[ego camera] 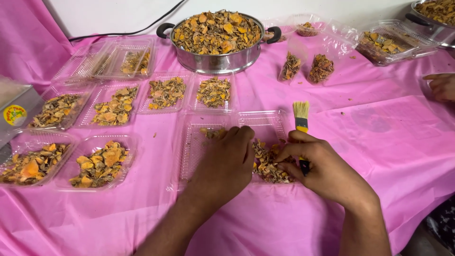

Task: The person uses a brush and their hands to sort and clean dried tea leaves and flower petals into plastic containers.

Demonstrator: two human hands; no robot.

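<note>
My left hand (227, 163) lay curled, palm down, over the clear ridged plastic tray (265, 124) on the pink counter (379, 142), touching its crinkled orange-brown dried chips (268, 163). My right hand (322, 166) gripped a blue-and-yellow bristle brush (301, 121) beside them.

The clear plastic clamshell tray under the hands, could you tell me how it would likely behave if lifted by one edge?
The clear plastic clamshell tray looks thin-walled, so it would probably flex and sag. Its hinged lid lies open, so that half may flop. The dried orange-brown pieces are heaped loosely and would likely slide or spill. Left hand and right hand rest on them.
</note>
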